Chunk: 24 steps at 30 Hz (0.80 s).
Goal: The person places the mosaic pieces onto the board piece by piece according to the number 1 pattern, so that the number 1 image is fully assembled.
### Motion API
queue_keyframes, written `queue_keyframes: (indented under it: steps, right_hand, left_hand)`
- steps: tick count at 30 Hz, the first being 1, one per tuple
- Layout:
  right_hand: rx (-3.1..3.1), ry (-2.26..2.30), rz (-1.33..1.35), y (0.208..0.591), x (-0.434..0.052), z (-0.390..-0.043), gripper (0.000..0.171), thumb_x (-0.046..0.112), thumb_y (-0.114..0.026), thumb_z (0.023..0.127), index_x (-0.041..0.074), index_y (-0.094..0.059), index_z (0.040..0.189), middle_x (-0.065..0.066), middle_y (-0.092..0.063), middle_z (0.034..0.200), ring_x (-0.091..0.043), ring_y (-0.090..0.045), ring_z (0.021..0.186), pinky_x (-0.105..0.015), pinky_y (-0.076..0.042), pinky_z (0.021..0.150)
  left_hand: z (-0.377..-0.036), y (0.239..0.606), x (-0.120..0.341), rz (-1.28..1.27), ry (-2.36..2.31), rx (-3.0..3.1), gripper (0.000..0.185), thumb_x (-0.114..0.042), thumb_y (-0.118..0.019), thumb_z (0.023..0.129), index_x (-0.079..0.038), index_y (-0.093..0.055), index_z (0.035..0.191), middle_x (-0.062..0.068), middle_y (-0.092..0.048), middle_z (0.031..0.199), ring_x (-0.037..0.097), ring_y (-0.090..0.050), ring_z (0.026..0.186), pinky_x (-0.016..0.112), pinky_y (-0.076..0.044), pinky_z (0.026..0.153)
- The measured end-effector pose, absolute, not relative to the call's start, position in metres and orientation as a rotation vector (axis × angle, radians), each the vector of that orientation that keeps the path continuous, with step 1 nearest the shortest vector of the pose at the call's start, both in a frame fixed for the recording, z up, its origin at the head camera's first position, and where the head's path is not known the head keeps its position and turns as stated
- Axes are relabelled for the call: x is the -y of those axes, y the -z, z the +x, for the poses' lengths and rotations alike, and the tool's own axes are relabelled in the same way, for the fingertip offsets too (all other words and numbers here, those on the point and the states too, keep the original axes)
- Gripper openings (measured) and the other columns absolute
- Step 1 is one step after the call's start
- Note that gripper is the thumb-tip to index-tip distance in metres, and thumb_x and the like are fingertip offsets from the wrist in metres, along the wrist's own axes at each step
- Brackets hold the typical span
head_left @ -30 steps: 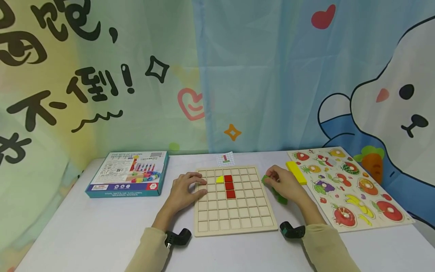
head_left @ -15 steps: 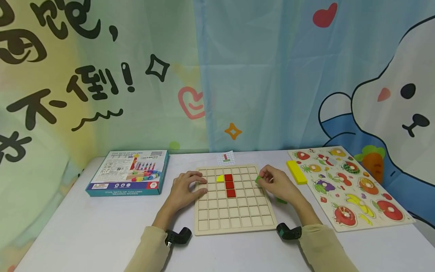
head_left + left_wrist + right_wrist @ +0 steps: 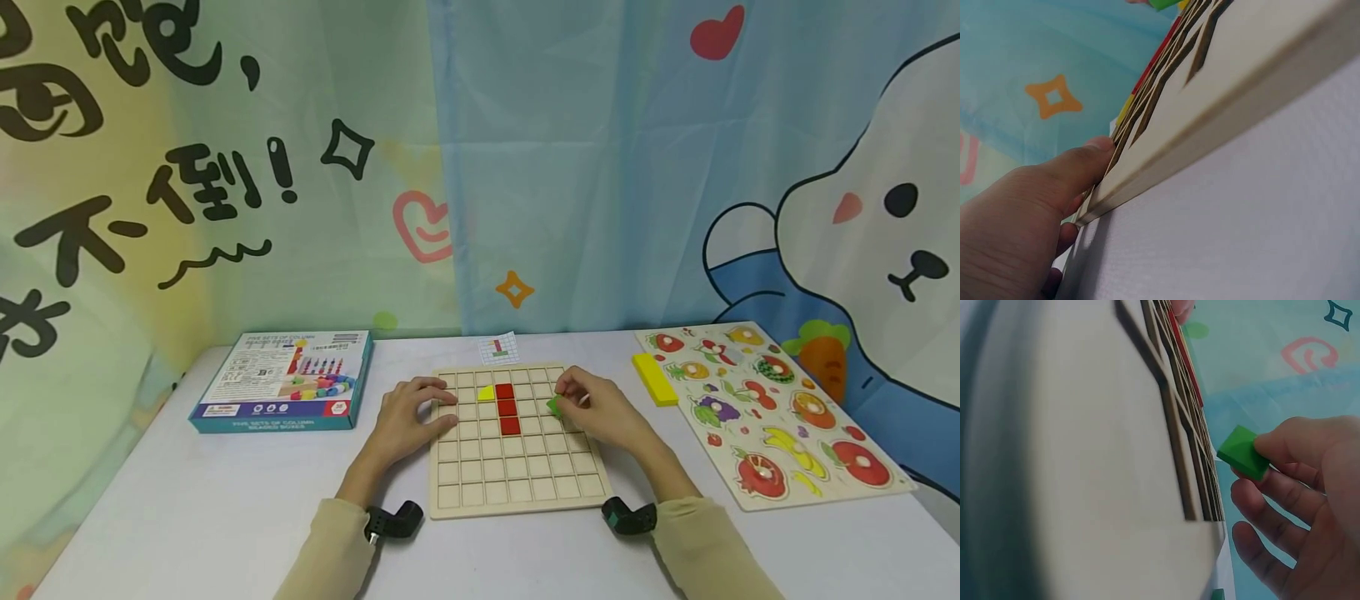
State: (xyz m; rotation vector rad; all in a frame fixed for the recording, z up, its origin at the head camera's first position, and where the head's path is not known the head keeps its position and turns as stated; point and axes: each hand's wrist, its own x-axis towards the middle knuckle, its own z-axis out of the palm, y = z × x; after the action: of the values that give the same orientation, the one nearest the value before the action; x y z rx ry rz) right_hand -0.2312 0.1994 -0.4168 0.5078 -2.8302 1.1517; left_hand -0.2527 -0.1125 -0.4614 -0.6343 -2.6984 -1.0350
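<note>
My left hand (image 3: 408, 423) holds the left edge of the wooden grid board (image 3: 525, 471), thumb (image 3: 1079, 169) over the rim and the other fingers by the side edge. Thumb and index finger of my right hand (image 3: 603, 408) pinch a small green block (image 3: 1244, 452) above the board's right columns; its other fingers are loosely bent. In the grid sit a red column (image 3: 507, 408) of three squares and a yellow square (image 3: 486, 392) left of its top. Another green piece (image 3: 1218, 594) lies beyond the board's edge in the right wrist view, mostly hidden.
Behind the board lies a small pattern card (image 3: 498, 348). A yellow block (image 3: 655, 379) lies beside the fruit puzzle board (image 3: 772, 417) on the right. A flat teal box (image 3: 281, 383) is at the back left, and a printed curtain (image 3: 570, 167) hangs behind the table.
My right hand has carried the green block leftward from beside the board to over its right columns. The left hand has stayed at the board's edge.
</note>
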Motion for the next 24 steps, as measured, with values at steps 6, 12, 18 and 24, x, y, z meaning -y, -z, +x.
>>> queue_keyframes:
  steps: [6,12,18,24]
  right_hand:
    - [2.83,-1.171,0.526,0.414,-0.196,-0.229,0.009,0.017,-0.063,0.09,0.013,-0.058,0.097,0.002,-0.06,0.084,-0.013,-0.053,0.08,-0.025,-0.046,0.075]
    - [2.843,-1.19,0.574,0.415,-0.193,-0.228,0.008,0.017,-0.064,0.09,0.013,-0.059,0.095,0.002,-0.058,0.084,-0.013,-0.052,0.08,-0.025,-0.045,0.075]
    - [2.848,-1.183,0.589,0.418,-0.19,-0.229,0.008,0.018,-0.064,0.09,0.015,-0.059,0.095,0.003,-0.06,0.084,-0.013,-0.054,0.079,-0.025,-0.047,0.076]
    - [2.838,-1.191,0.613,0.42,-0.185,-0.228,0.009,0.019,-0.065,0.09,0.015,-0.059,0.095,0.004,-0.06,0.084,-0.012,-0.053,0.079,-0.024,-0.047,0.074]
  left_hand:
    - [-0.252,0.461,0.113,-0.627,1.038,2.715,0.024,-0.036,-0.075,0.079,-0.029,-0.07,0.101,-0.002,-0.059,0.126,0.027,-0.049,0.12,0.053,-0.028,0.101]
    - [-0.252,0.459,0.112,-0.614,1.04,2.735,0.024,-0.036,-0.074,0.08,-0.028,-0.07,0.102,-0.002,-0.058,0.127,0.027,-0.049,0.121,0.053,-0.027,0.103]
    - [-0.251,0.457,0.112,-0.609,1.041,2.741,0.025,-0.036,-0.075,0.079,-0.028,-0.07,0.102,-0.001,-0.058,0.127,0.028,-0.048,0.122,0.053,-0.027,0.103]
    - [-0.252,0.458,0.112,-0.616,1.042,2.741,0.024,-0.036,-0.074,0.08,-0.028,-0.07,0.102,-0.002,-0.058,0.127,0.027,-0.048,0.12,0.052,-0.028,0.102]
